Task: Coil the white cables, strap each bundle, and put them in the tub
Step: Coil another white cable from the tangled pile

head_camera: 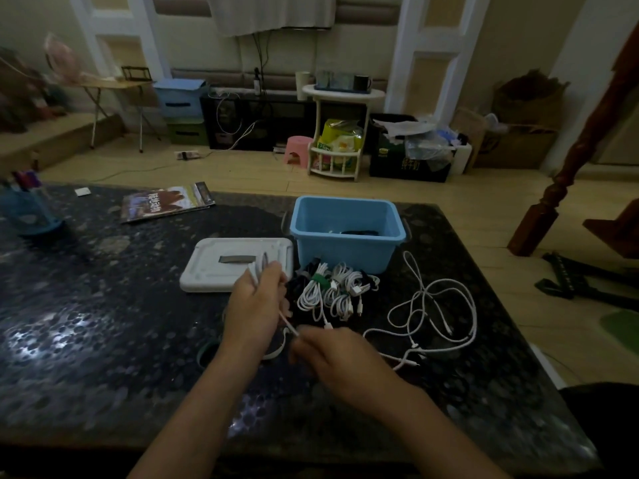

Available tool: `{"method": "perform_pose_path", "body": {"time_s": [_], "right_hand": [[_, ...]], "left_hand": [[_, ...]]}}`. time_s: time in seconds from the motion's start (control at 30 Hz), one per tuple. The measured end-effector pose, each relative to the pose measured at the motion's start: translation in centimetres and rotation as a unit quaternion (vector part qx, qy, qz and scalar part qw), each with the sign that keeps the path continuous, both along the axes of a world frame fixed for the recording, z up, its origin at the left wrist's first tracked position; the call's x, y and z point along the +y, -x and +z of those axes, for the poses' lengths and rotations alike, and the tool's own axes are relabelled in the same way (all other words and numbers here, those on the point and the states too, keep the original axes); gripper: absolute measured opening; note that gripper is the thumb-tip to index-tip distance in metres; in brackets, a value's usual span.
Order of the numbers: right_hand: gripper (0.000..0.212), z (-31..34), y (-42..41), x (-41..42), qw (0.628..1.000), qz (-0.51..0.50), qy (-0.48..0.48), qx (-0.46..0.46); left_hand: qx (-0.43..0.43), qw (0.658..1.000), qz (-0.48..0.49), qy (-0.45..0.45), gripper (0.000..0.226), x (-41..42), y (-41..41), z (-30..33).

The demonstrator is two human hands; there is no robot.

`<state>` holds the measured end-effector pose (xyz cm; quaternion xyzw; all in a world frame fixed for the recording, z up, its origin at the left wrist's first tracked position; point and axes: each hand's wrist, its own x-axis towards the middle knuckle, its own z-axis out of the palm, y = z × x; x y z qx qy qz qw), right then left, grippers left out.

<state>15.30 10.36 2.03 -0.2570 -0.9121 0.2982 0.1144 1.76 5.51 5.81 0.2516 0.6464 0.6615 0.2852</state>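
The left hand (254, 305) is gripping a half-wound thin white cable (288, 323); the right hand (332, 354) is pinching its tail just below. Coiling seems underway; strapping next, with the blue plastic tub (345, 233) beyond.

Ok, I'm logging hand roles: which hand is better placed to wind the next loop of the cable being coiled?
The right hand. It pinches the free end of the white cable, while the left hand is occupied gripping the coiled loops, so it likely anchors.
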Motion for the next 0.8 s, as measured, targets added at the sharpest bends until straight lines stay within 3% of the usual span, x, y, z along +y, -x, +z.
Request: {"method": "perform_pose_path", "body": {"time_s": [0.17, 0.5, 0.6, 0.67, 0.73, 0.8], "right_hand": [[0.022, -1.6, 1.4, -1.4, 0.997, 0.036, -0.044, -0.050], [0.033, -0.8, -0.4, 2.4, 0.992, -0.083, -0.071, -0.068], [0.038, -0.5, -1.0, 4.0, 0.986, -0.154, -0.055, -0.043], [0.038, -0.3, -1.2, 4.8, 0.981, -0.188, -0.048, -0.019], [0.038, -0.1, -1.2, 5.2, 0.977, -0.208, -0.036, 0.007], [0.038, 0.1, -1.0, 5.1, 0.976, -0.214, -0.012, 0.036]], "left_hand": [[-0.054, 0.993, -0.091, -0.057, 0.036, -0.2, -1.6, 0.0], [-0.079, 0.972, -0.222, 0.020, 0.047, -1.4, 0.0, 1.1], [-0.016, 0.974, -0.219, 0.064, 0.047, -1.4, 0.2, 0.6], [0.087, 0.972, -0.199, 0.091, 0.041, -1.1, 0.2, -0.3], [0.205, 0.953, -0.187, 0.125, 0.038, -0.9, 0.3, -1.1], [0.258, 0.933, -0.197, 0.154, 0.040, -0.8, 0.2, -1.6]]}}
